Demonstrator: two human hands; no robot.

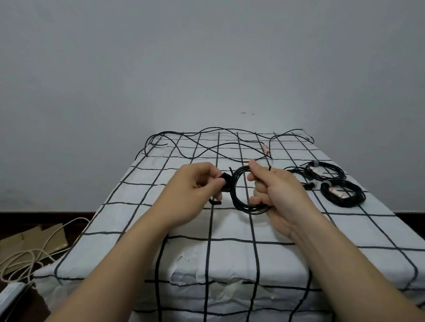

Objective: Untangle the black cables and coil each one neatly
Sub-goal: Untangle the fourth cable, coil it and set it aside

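A black cable coil hangs just above the checked cloth in the middle. My right hand grips its right side, thumb on top and fingers through the loop. My left hand pinches a black strap at the coil's left edge. Two finished black coils lie at the right, one further back and one nearer, each bound with a grey tie. Loose black cables sprawl tangled across the far end of the table.
The table wears a white cloth with a black grid and stands against a grey wall. On the dark floor at the left lie cardboard, white cables and a white power strip.
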